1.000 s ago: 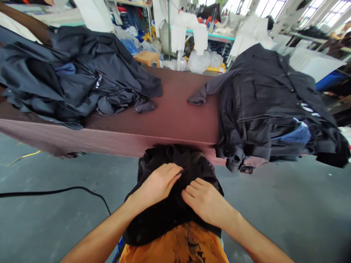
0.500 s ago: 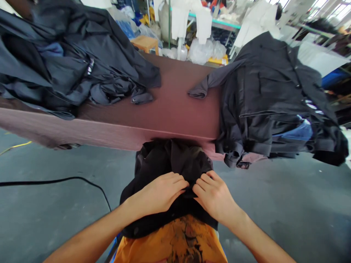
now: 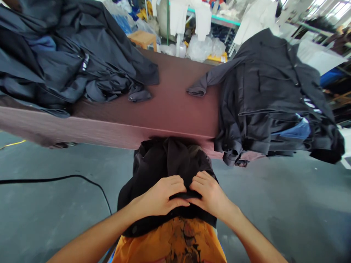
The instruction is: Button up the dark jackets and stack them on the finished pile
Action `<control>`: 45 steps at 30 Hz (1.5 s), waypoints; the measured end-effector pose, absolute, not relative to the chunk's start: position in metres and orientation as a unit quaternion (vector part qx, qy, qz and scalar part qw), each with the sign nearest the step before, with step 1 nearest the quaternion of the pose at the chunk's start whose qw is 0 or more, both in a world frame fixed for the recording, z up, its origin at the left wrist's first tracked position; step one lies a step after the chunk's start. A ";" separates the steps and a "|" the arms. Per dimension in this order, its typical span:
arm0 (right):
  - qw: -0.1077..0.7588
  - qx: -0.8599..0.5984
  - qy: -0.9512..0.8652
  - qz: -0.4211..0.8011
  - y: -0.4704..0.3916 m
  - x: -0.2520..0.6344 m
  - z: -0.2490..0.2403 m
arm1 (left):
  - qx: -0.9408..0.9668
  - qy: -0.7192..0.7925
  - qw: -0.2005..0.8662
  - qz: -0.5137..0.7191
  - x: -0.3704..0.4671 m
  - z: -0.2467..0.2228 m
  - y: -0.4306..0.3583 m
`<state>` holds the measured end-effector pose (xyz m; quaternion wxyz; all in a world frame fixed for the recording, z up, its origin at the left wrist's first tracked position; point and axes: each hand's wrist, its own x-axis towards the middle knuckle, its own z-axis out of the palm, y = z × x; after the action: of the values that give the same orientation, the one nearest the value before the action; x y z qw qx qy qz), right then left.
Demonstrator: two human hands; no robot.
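Together, left hand (image 3: pixel 166 193) and right hand (image 3: pixel 210 190) are clamping a fold of black garment (image 3: pixel 149 171) before orange clothing (image 3: pixel 161 244), fingertips partly hiding, dark jacket (image 3: pixel 101 54) running off leftward, thumbs (image 3: pixel 179 202) now lying closer than before.

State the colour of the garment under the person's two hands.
The garment is black, as the head view, the only one, shows.

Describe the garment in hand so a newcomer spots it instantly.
Find the brown table. Bunched between its near edge and the orange cloth is the black garment. Unlike the tabletop garments, it has the left hand and right hand on it.
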<state>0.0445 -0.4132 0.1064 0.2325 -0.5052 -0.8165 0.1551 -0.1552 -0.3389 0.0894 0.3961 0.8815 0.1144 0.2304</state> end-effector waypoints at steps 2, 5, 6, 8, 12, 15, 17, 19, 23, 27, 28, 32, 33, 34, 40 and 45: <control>0.191 -0.492 -0.814 0.243 -0.419 0.046 0.115 | 0.872 0.096 0.425 0.222 -0.156 0.087 -0.340; 0.166 -0.496 -0.787 0.328 -0.429 0.051 0.125 | 0.863 0.111 0.447 0.206 -0.160 0.089 -0.340; 0.174 -0.504 -0.779 0.330 -0.432 0.052 0.127 | 0.865 0.119 0.442 0.206 -0.161 0.091 -0.340; 0.206 -0.517 -0.772 0.307 -0.435 0.052 0.126 | 0.873 0.127 0.418 0.214 -0.162 0.096 -0.339; 0.270 -0.499 -0.779 0.267 -0.430 0.038 0.119 | 0.889 0.116 0.369 0.247 -0.160 0.100 -0.341; 0.293 -0.513 -0.765 0.255 -0.421 0.025 0.113 | 0.888 0.123 0.353 0.267 -0.157 0.099 -0.342; 0.296 -0.528 -0.757 0.244 -0.417 0.018 0.108 | 0.882 0.140 0.352 0.281 -0.157 0.098 -0.342; 0.301 -0.534 -0.750 0.247 -0.415 0.015 0.104 | 0.874 0.155 0.357 0.292 -0.158 0.096 -0.342; 0.314 -0.541 -0.722 0.296 -0.412 0.013 0.097 | 0.848 0.167 0.402 0.301 -0.160 0.092 -0.343; 0.330 -0.560 -0.676 0.347 -0.412 0.009 0.090 | 0.818 0.194 0.449 0.304 -0.161 0.085 -0.347; 0.338 -0.561 -0.663 0.363 -0.412 0.008 0.088 | 0.812 0.204 0.454 0.304 -0.161 0.083 -0.349; 0.371 -0.543 -0.632 0.410 -0.415 0.002 0.077 | 0.793 0.234 0.462 0.320 -0.163 0.077 -0.358; 0.379 -0.542 -0.628 0.410 -0.415 0.000 0.075 | 0.785 0.242 0.469 0.324 -0.163 0.076 -0.360; 0.389 -0.542 -0.625 0.405 -0.416 0.000 0.073 | 0.771 0.255 0.482 0.329 -0.163 0.076 -0.362; 0.371 -0.523 -0.647 0.414 -0.415 0.009 0.071 | 0.732 0.323 0.529 0.283 -0.162 0.079 -0.370; 0.271 -0.494 -0.692 0.451 -0.413 0.025 0.073 | 0.814 0.249 0.481 0.210 -0.168 0.087 -0.370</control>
<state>0.0253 -0.4125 0.0729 0.2708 -0.4943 -0.6922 0.4508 -0.1685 -0.3697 0.0866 0.4811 0.8137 0.2494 0.2103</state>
